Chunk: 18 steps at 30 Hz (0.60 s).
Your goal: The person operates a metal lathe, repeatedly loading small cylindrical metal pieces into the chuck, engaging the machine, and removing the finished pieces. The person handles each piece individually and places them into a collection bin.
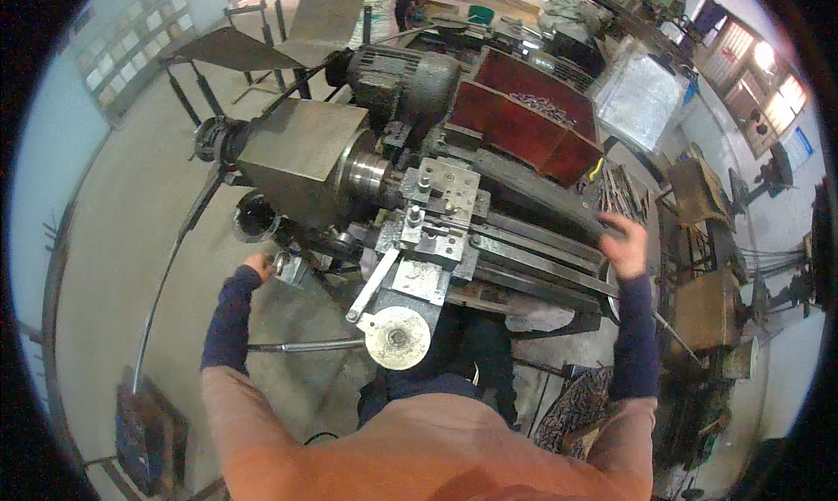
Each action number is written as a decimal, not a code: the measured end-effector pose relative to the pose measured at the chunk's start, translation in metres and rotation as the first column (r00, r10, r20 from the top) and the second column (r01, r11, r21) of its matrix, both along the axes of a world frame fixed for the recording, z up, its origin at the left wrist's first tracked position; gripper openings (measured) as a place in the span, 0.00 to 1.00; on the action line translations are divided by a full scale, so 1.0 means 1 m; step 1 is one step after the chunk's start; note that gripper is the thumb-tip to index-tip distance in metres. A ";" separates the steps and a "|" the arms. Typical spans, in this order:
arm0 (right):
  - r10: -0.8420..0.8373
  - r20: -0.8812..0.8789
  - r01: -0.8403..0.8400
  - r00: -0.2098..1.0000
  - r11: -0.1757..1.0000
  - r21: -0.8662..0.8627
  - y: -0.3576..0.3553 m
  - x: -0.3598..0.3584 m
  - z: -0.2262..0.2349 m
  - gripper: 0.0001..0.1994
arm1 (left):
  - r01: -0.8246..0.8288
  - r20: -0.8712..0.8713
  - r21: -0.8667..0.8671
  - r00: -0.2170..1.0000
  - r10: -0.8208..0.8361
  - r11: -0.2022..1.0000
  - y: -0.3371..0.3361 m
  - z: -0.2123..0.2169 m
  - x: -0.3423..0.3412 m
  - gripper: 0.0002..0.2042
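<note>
In front of me stands a metal lathe with a grey headstock (292,147), a shiny chuck (365,174) and a tool post (445,206) on its carriage. My left hand (259,264) is low at the left, fingers curled against a small metal fitting (291,269) below the headstock. What lies inside those fingers is hidden. My right hand (625,246) is at the far right end of the lathe bed (546,255), with fingers apart and nothing in them. Between my arms are a round handwheel (397,337) and a flat lever (374,285) on the carriage.
Behind the bed sits a red metal tray (515,121) holding small metal pieces (543,108). Thin rods (621,191) lie beyond my right hand. An electric motor (406,78) stands behind the headstock. A long bar (305,346) projects left of the handwheel.
</note>
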State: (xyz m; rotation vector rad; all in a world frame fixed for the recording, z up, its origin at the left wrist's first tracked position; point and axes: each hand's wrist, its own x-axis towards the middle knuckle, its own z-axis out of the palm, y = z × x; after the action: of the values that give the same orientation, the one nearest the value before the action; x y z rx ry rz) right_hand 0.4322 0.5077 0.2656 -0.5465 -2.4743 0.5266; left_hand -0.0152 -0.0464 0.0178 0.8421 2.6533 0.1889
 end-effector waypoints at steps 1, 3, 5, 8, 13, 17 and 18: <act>0.117 -0.013 -0.117 0.993 0.991 -0.067 -0.026 -0.041 0.016 0.19 | -0.057 -0.050 0.072 0.997 0.061 0.996 -0.006 0.032 0.003 0.17; 0.363 -0.101 -0.372 0.926 0.925 -0.080 -0.058 -0.109 0.021 0.19 | -0.137 -0.255 0.193 0.949 0.184 0.972 -0.023 0.116 0.009 0.15; 0.561 -0.082 -0.563 0.824 0.826 -0.003 -0.090 -0.179 0.017 0.18 | -0.209 -0.457 0.345 0.814 0.358 0.915 -0.068 0.164 0.012 0.14; 0.622 0.217 -0.644 0.752 0.764 0.044 -0.135 -0.258 0.000 0.18 | -0.318 -0.575 0.339 0.674 0.463 0.885 -0.189 0.170 -0.004 0.18; 0.326 0.519 -0.400 0.790 0.916 0.033 -0.170 -0.288 -0.014 0.14 | -0.681 -0.369 0.250 0.590 0.718 0.688 -0.167 0.127 0.087 0.26; 0.398 0.473 -0.449 0.786 0.893 -0.006 -0.175 -0.290 -0.016 0.13 | -0.717 -0.454 0.234 0.517 0.726 0.657 -0.099 0.150 0.176 0.25; 0.409 0.478 -0.482 0.778 0.875 0.036 -0.167 -0.292 -0.021 0.12 | -0.689 -0.516 0.233 0.510 0.688 0.686 -0.076 0.154 0.191 0.24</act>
State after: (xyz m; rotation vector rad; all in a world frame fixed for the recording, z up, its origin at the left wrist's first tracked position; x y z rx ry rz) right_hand 0.1399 0.3405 0.2444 0.0080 -3.0946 0.4030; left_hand 0.1755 -0.1226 0.1720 -0.3252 3.4281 0.1327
